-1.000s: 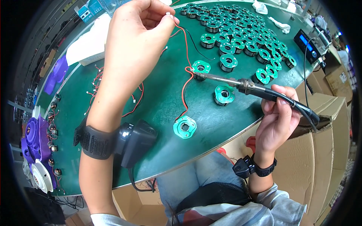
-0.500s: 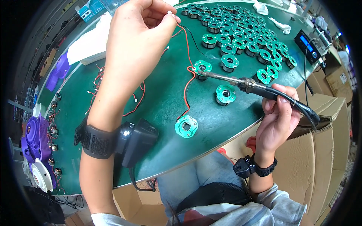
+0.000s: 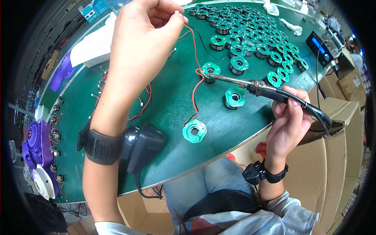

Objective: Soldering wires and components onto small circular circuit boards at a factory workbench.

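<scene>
Between thumb and fingertip, my left hand (image 3: 150,25) pinches a small white connector (image 3: 177,13) on a red and black wire lead (image 3: 196,49). The red wire runs down to a round motor part with a green circuit board (image 3: 212,70). My right hand (image 3: 290,119) grips a soldering iron (image 3: 258,88) like a pen. Its tip reaches the left edge of that board, at the red wire's end. The black wire's free end lies apart on the mat. Nearer me lies another such board (image 3: 194,131), with a red and black lead attached, and one more (image 3: 235,98) to the right.
Many similar green-board parts (image 3: 250,43) crowd the far right, beside a soldering station (image 3: 321,47) with a lit display. Loose wire leads (image 3: 147,102) lie beyond my left forearm. Purple housings (image 3: 39,143) and small motors (image 3: 56,137) line the left edge. A cardboard box (image 3: 325,156) stands at right.
The pinch and the iron's position stay nearly the same. The wisp of smoke near the black wire's end has faded.
</scene>
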The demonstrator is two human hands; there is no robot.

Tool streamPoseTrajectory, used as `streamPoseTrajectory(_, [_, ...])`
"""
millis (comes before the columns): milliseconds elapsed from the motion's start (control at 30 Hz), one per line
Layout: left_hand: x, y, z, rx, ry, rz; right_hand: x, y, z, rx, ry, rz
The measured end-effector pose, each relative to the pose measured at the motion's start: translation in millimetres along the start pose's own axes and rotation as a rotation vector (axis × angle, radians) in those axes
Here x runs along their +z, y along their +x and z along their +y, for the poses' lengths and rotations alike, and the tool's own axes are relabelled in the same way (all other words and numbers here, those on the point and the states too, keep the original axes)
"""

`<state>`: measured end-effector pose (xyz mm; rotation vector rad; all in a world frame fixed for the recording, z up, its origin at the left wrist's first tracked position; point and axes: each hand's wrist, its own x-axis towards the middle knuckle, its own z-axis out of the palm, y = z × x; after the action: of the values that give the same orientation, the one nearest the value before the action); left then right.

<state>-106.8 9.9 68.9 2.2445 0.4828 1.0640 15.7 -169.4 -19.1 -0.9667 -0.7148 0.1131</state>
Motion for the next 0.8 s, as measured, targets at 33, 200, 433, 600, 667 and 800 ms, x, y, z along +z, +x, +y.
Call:
streamPoseTrajectory(33, [-0.2,0.2,0.3,0.000,0.007,0.001,0.0,0.0,0.1,-0.005,0.004,0.001])
streamPoseTrajectory(200, [-0.6,-0.2,1.3,-0.002,0.026,0.001,0.5,-0.6,0.2,-0.002,0.018,0.008])
streamPoseTrajectory(433, [1.8,-1.6,11.0,-0.082,-0.082,0.033,1.1,-0.1,0.2,-0.006,0.002,0.011])
streamPoseTrajectory(600, [2.0,-1.9,17.3,-0.205,-0.155,0.048,1.3,-0.2,0.4,-0.003,-0.006,0.012])
streamPoseTrajectory(667, [2.1,-2.1,18.4,-0.214,-0.152,0.051,1.8,-0.2,0.0,-0.004,-0.015,0.009])
streamPoseTrajectory(800, [1.1,-2.2,18.0,-0.201,-0.150,0.056,1.9,-0.3,0.2,-0.009,-0.015,0.008])
